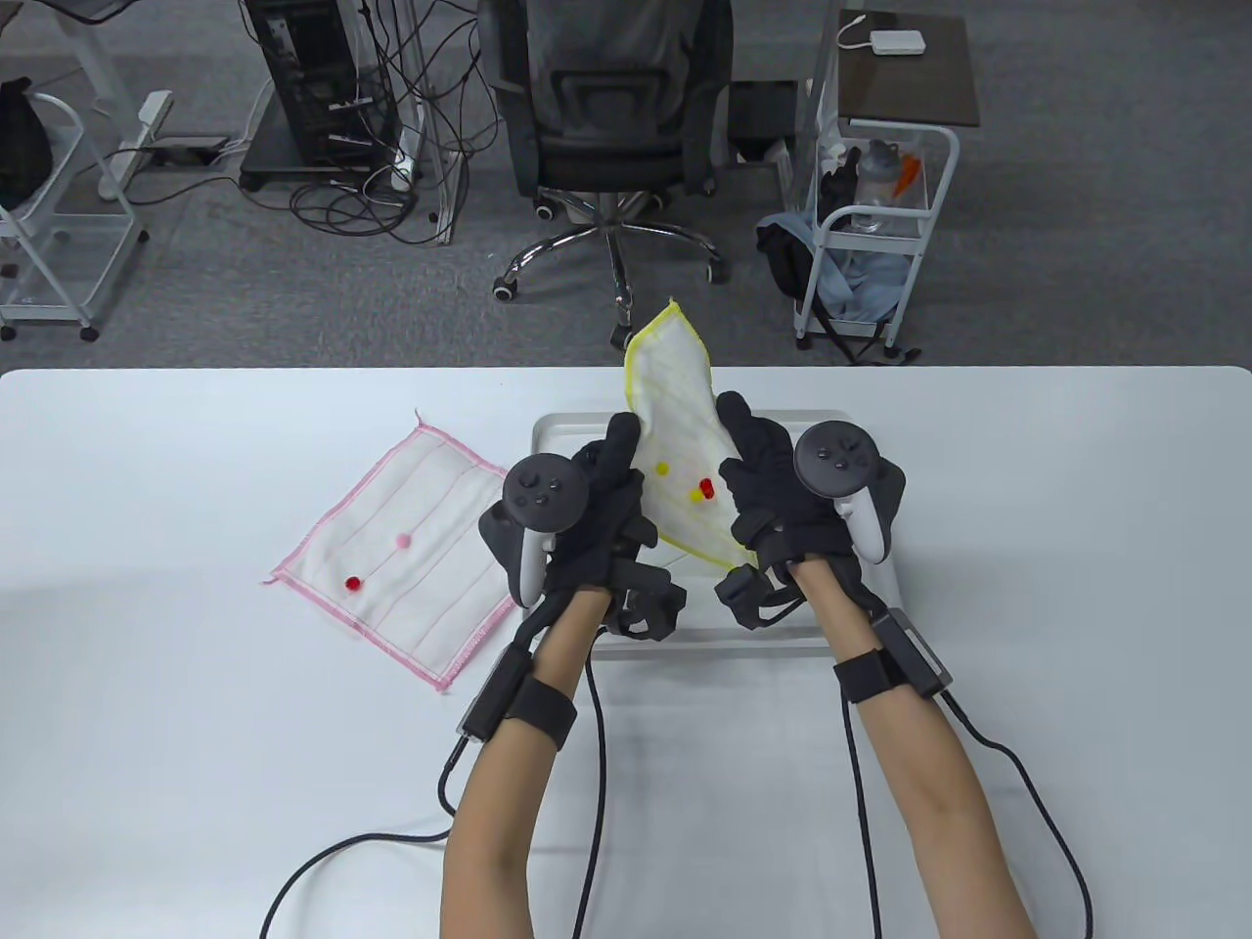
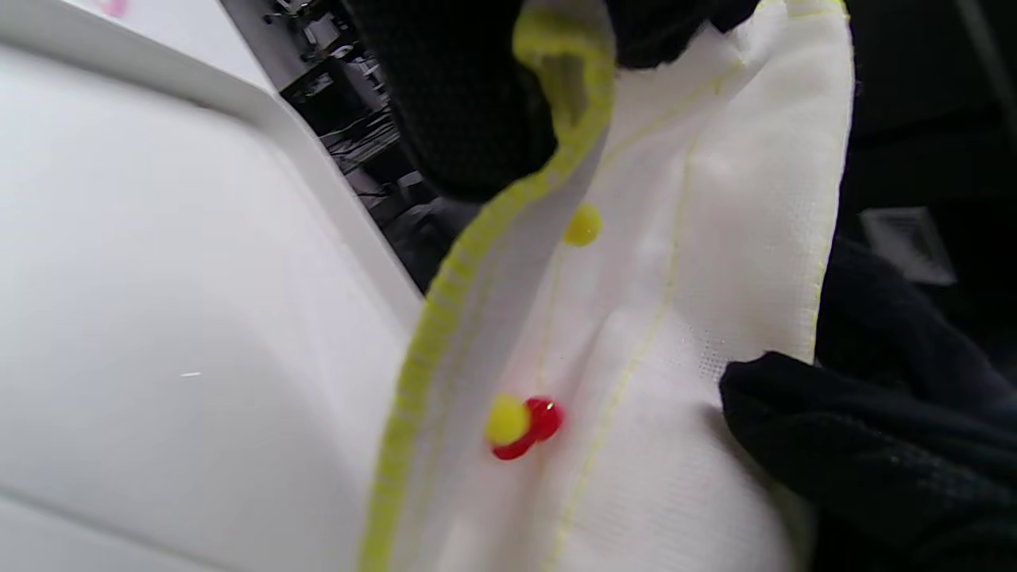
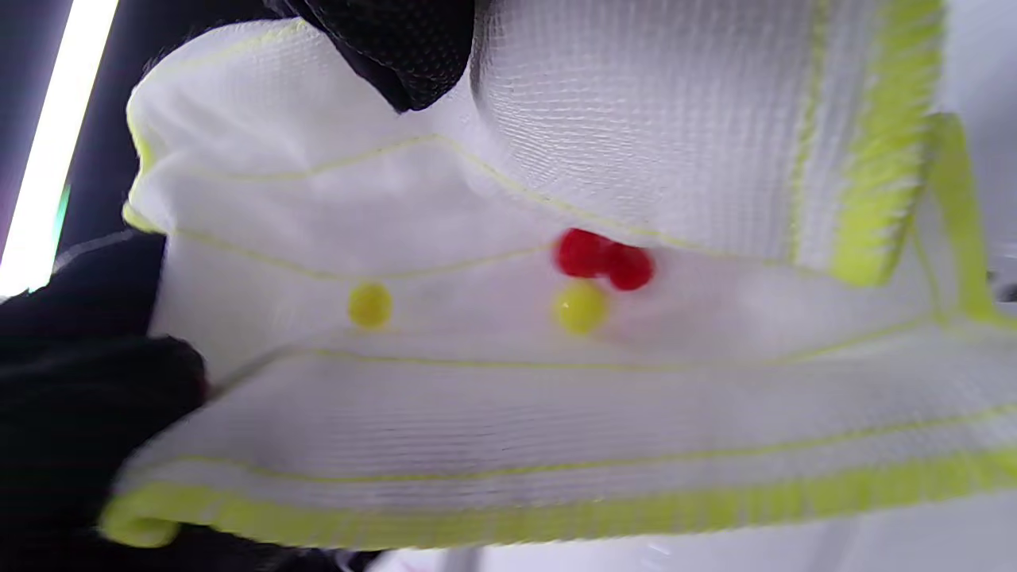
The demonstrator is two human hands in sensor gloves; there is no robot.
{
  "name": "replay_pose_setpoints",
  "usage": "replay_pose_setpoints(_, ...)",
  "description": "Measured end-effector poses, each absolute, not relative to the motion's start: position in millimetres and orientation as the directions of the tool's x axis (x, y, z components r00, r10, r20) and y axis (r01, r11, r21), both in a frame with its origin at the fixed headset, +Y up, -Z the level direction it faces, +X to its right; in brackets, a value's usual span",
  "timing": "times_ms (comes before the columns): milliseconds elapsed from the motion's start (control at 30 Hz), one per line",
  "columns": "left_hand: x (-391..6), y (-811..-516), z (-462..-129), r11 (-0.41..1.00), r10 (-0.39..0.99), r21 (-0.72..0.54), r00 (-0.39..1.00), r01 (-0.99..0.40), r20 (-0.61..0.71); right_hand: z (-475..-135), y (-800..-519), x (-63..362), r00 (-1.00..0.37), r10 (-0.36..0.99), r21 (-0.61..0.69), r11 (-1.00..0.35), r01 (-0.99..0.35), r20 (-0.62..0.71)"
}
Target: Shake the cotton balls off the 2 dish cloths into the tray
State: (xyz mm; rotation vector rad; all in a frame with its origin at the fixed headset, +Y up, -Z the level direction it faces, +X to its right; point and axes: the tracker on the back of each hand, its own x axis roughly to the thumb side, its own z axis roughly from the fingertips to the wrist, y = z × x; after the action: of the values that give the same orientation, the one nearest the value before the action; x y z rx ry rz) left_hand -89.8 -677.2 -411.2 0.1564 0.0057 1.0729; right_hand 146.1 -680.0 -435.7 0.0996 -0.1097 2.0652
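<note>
A white dish cloth with a yellow hem [image 1: 677, 411] [image 2: 675, 318] [image 3: 508, 397] hangs folded like a trough above the white tray [image 1: 558, 430] [image 2: 159, 278]. My left hand [image 1: 611, 479] grips its left side and my right hand [image 1: 753, 469] grips its right side. Small yellow balls [image 1: 663, 469] [image 2: 582, 226] [image 3: 369, 305] and red balls [image 1: 706, 486] [image 2: 540, 421] [image 3: 604, 258] sit in the fold. A second cloth with a pink hem [image 1: 401, 548] lies flat on the table left of the tray, with a red ball [image 1: 353, 583] and a pink ball [image 1: 402, 540] on it.
The white table [image 1: 147, 734] fills the near part of the table view. Beyond its far edge stand an office chair [image 1: 611, 127], a computer tower with cables [image 1: 318, 88] and a wire cart [image 1: 871, 245].
</note>
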Motion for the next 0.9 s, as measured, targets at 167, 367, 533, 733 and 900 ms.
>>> replay_pose_setpoints(167,-85.4,-673.5,-411.5,0.478,0.867,0.128,0.49,-0.869,0.088,-436.8,-686.6,150.4,-0.553,0.827,-0.012,-0.555,-0.832,0.104)
replay_pose_setpoints(367,-88.2,-660.4,-409.2,0.471,0.881,0.073,0.473,-0.879,0.015,-428.8,-674.1,153.9,-0.51,0.847,-0.038,-0.511,-0.859,0.148)
replay_pose_setpoints(533,-90.9,-642.4,-401.6,0.489,0.851,0.159,0.509,-0.858,0.127,-425.8,-658.7,153.8,-0.444,0.881,0.033,-0.455,-0.89,0.165)
replay_pose_setpoints(733,-91.1,-638.8,-381.6,0.304,0.9,0.269,0.368,-0.914,0.232,-414.0,-660.7,155.3,-0.39,0.882,0.012,-0.407,-0.913,0.264)
replay_pose_setpoints(900,-86.9,-638.8,-379.8,0.396,0.87,0.24,0.446,-0.886,0.211,-415.7,-663.7,153.4,-0.479,0.852,0.035,-0.497,-0.867,0.212)
